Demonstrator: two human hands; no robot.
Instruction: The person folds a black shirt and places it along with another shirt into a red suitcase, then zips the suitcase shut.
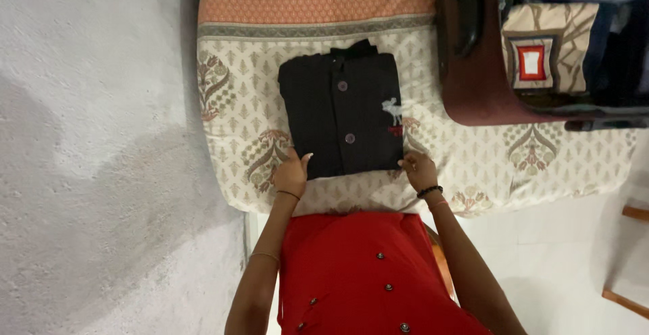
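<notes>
On the bed point(473, 166), a black shirt point(341, 108) lies folded into a neat rectangle, with the collar pointing away from the person. It rests flat on the patterned sheet point(236, 58), which is cream with leaf motifs and has an orange band point(318, 4) near the far end. Two round buttons show on the front of the shirt, and a small white emblem point(392, 110) sits near its right edge.

Both hands are at the near edge of the shirt, one at each corner. The left hand point(291, 173) touches the near left corner with the thumb raised and the fingers lying over the edge of the cloth. The right hand point(418, 169) touches the near right corner, with the fingers curled at the edge; I cannot tell if they pinch the cloth or only press on it. The hands are well apart, with the width of the shirt between them. A dark bead bracelet point(430, 191) is on the right wrist and a thin band on the left wrist.

Beside the shirt, to the right, an open maroon suitcase point(473, 91) stands on the bed with folded clothes point(541, 51) inside. The person wears a red garment point(365, 274) with small dark buttons. A grey wall point(88, 152) is on the left.
</notes>
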